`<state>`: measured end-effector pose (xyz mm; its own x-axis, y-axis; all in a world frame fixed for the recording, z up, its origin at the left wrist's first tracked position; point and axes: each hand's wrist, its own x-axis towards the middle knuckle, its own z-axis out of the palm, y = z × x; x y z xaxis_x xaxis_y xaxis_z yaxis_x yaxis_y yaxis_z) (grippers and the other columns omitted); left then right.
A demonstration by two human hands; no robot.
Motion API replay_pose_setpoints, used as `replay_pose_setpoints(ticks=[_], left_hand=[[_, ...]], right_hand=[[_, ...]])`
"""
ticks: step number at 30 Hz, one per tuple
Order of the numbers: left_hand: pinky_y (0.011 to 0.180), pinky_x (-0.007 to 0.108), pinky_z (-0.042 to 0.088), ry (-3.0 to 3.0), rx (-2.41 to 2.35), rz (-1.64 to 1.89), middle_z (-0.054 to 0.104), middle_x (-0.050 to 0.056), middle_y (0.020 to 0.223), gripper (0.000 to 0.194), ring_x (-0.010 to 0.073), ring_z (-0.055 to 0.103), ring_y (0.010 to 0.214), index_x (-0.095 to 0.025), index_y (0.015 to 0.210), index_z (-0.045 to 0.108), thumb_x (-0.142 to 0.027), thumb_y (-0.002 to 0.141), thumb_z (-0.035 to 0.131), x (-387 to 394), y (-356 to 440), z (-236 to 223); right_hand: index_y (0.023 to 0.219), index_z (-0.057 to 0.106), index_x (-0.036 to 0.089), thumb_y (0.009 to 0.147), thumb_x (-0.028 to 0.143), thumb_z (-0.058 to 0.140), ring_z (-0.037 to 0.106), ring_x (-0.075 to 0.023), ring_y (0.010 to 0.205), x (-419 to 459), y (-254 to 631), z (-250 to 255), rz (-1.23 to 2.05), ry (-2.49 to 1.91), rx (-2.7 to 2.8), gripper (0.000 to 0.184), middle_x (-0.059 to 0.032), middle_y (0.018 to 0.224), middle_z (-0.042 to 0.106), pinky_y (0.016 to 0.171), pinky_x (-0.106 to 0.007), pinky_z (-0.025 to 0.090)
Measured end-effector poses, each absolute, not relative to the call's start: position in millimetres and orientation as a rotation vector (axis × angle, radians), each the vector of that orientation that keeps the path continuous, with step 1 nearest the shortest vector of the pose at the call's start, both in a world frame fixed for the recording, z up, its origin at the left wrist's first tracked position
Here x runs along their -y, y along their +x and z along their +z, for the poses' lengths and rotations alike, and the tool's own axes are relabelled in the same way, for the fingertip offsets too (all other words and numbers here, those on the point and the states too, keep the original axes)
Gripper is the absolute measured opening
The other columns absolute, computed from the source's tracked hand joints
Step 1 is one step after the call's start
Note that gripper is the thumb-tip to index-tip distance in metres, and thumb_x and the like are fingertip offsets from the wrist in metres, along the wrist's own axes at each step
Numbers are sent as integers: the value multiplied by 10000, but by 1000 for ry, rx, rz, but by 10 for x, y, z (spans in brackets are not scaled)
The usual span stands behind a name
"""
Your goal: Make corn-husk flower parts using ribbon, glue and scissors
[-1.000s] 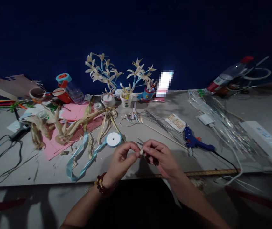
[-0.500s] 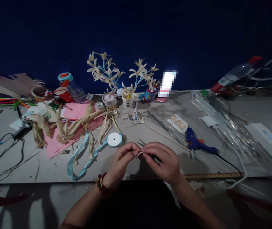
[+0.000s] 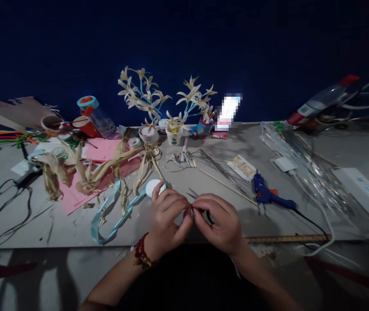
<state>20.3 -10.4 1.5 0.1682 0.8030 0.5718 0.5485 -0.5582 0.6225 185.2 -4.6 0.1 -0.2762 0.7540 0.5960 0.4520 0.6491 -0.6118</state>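
Observation:
My left hand [image 3: 168, 218] and my right hand [image 3: 218, 222] meet fingertip to fingertip above the near edge of the grey table [image 3: 58, 224]. Both pinch the same small pale strip, too hidden by the fingers to name with certainty; it looks like a bit of dried husk. A bead bracelet [image 3: 141, 255] sits on my left wrist. Just behind my left hand lies a white ribbon spool [image 3: 153, 186] with light blue ribbon [image 3: 113, 218] trailing left.
Dried corn husks [image 3: 90, 170] lie on pink paper [image 3: 102, 151]. Husk flowers stand in cups [image 3: 174, 134] at the back. A blue glue gun [image 3: 266, 195], thin wires [image 3: 219, 168], a power strip [image 3: 362, 190], a ruler [image 3: 288, 238] and black cables [image 3: 3, 203] surround the hands.
My left hand has turned and risen in front of the ribbon spool, its fingers curling over the strip. The hands have closed in tighter together, so the small piece shows less.

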Motion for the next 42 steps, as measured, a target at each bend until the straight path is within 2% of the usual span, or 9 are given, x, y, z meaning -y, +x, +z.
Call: replay_pose_setpoints(ticks=[6,10,16,19,22,27,33,36,42], left_hand=[[1089,543,366,2185,-1367,1363,706,-7,734,112,190,635,762,-216,764,606,-113,808,595,93,195,-49],[1051,527,405,2160,-1453,1453,684,-6,710,145,196,628,750,-218,765,585,-74,778,579,71,102,-87],[1111,547,347,2147,-1338,1289,721,34,856,143,222,649,867,-210,936,638,-165,818,571,92,108,9],[1115,522,347,2155,-1333,1243,702,9,795,73,194,636,818,-215,854,612,-154,852,571,93,188,13],[1086,505,381,2148,-1335,1271,664,-4,742,108,178,610,764,-215,790,571,-133,859,558,81,213,-36],[1050,509,414,2122,-1437,1392,638,-8,730,134,177,608,747,-214,803,560,-86,840,549,66,136,-159],[1045,499,429,2165,-1411,1416,652,-7,744,116,179,625,752,-217,826,561,-104,853,564,92,149,-156],[1050,497,422,2194,-1374,1403,667,-7,739,108,182,633,749,-220,821,562,-118,856,566,98,186,-111],[1025,473,448,2166,-1450,1429,660,-13,717,130,176,627,728,-218,784,579,-98,826,553,64,103,-153]], right_hand=[[865,616,224,864,92,616,693,-200,781,68,1825,-48,399,-1017,1878,132,-38,775,711,734,-328,574],[847,616,227,861,97,614,666,-170,706,79,1837,-68,432,-1074,1802,131,-19,769,687,665,-292,549],[826,601,223,854,82,608,643,-150,674,86,1811,-38,440,-1091,1790,144,-4,750,657,642,-268,525],[826,599,221,859,85,617,639,-152,670,84,1779,-38,441,-1084,1806,142,-7,749,667,652,-275,528],[836,606,225,865,88,618,650,-161,688,87,1782,-47,433,-1071,1803,140,-11,758,680,663,-282,536],[844,623,230,867,69,608,657,-156,709,93,1861,-41,398,-1114,1687,163,-3,778,676,679,-269,535],[1028,627,197,854,143,643,636,-156,712,77,1809,-22,597,-1070,1832,183,-38,908,663,710,-296,536],[935,618,205,900,139,598,631,-158,715,64,1750,-32,591,-1067,1847,78,-25,838,656,693,-288,521],[844,609,224,901,120,593,636,-172,704,69,1802,-29,437,-1078,1764,120,-13,750,657,672,-294,520]])
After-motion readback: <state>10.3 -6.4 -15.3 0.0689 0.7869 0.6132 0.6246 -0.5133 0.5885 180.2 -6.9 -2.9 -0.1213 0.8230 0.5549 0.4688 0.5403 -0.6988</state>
